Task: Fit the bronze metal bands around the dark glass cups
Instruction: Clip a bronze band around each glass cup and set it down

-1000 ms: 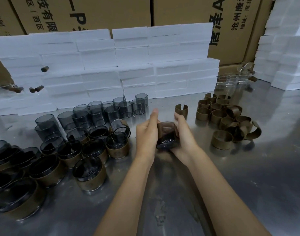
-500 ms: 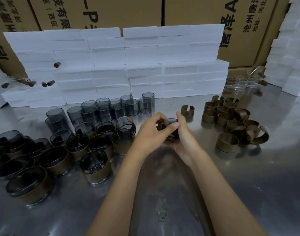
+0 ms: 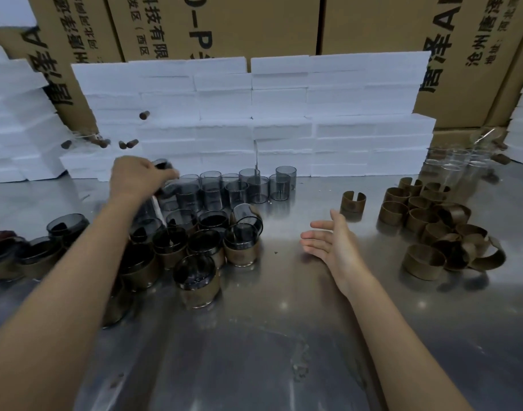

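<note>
The right hand point(image 3: 331, 247) hangs open and empty, palm up, above the steel desk point(image 3: 269, 336). Banded cups point(image 3: 195, 280) crowd the near left, dark and apparently empty. Farther back, the left hand point(image 3: 135, 176) curls round a dark cup point(image 3: 162, 166) above the bare glass cups point(image 3: 254, 188); whether it wears a band is unclear. It is best set down upright in a gap without knocking neighbours. Loose bronze bands point(image 3: 426, 229) lie piled right, one split band point(image 3: 353, 201) apart. Clear glasses point(image 3: 453, 164) stand far right.
</note>
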Demonstrator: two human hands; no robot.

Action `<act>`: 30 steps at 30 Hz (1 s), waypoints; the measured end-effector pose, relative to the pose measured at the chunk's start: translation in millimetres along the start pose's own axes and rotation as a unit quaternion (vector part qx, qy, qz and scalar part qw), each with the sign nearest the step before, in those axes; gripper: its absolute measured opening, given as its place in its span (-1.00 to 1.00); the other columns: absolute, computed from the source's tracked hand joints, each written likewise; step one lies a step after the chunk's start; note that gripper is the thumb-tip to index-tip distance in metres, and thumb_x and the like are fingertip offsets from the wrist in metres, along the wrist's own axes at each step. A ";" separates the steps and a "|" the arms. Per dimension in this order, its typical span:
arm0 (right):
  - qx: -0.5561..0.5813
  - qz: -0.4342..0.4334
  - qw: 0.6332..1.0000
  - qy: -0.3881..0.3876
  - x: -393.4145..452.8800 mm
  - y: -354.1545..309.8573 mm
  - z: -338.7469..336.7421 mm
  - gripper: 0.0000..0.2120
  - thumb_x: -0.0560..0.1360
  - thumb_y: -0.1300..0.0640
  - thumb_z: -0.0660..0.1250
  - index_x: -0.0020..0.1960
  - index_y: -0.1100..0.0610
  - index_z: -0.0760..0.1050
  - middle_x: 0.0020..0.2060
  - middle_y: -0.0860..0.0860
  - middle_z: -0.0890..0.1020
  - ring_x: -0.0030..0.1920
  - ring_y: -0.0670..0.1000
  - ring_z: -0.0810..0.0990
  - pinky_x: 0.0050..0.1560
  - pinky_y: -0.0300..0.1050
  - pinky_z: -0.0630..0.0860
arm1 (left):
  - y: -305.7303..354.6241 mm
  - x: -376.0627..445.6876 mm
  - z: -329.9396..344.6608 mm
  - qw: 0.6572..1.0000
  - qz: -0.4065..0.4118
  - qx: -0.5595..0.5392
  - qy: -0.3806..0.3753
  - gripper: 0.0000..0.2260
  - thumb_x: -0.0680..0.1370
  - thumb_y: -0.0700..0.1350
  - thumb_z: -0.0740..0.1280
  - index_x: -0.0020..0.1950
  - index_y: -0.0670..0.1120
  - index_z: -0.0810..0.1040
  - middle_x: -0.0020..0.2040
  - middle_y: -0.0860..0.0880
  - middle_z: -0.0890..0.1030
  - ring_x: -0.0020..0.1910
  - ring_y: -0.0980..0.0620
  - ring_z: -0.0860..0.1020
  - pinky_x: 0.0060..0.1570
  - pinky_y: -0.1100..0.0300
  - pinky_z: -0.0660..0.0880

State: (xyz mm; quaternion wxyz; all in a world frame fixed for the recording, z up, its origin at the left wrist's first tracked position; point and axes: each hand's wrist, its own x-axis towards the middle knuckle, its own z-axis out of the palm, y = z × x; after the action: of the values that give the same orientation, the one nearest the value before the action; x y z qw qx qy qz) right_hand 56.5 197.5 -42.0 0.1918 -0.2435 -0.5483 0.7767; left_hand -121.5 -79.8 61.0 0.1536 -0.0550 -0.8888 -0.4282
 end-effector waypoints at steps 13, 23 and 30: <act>0.008 0.005 1.000 -0.006 0.2 -1.5 0.5 -0.52 0.72 -0.11 0.08 0.01 0.27 0.55 -0.23 0.23 0.67 -0.19 0.14 0.67 -0.17 -0.09 0.60 | -72.3 17.6 10.0 0.971 -0.006 0.182 -0.155 -0.41 0.54 0.28 0.36 -0.44 -0.14 0.32 -0.46 -0.07 0.32 -0.38 -0.08 0.38 -0.30 0.12 0.28; 0.011 0.009 1.000 -0.012 2.9 -1.3 0.0 -0.50 0.72 -0.12 0.06 0.00 0.26 0.55 -0.23 0.22 0.67 -0.20 0.11 0.67 -0.19 -0.12 0.59 | -89.4 47.5 -0.5 0.953 -0.084 0.265 -0.122 -0.84 0.60 -0.26 0.30 0.11 -0.20 0.65 0.24 -0.33 0.58 0.23 -0.32 0.53 0.24 -0.06 0.50; 0.011 0.010 1.000 -0.017 3.1 -0.9 -1.0 -0.49 0.72 -0.13 0.05 -0.02 0.26 0.55 -0.25 0.20 0.67 -0.22 0.09 0.68 -0.23 -0.14 0.60 | -86.9 40.3 6.7 0.977 -0.041 0.209 -0.033 -0.82 0.60 -0.14 0.41 0.05 -0.27 0.57 0.13 -0.36 0.61 0.07 -0.30 0.54 0.03 -0.05 0.43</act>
State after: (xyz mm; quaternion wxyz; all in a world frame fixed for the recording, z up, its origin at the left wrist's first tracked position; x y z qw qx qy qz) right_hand 54.6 200.3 -42.0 0.1780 -0.2337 -0.5401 0.7887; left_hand -181.2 -130.5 5.3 0.1147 0.0009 -0.9647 -0.2371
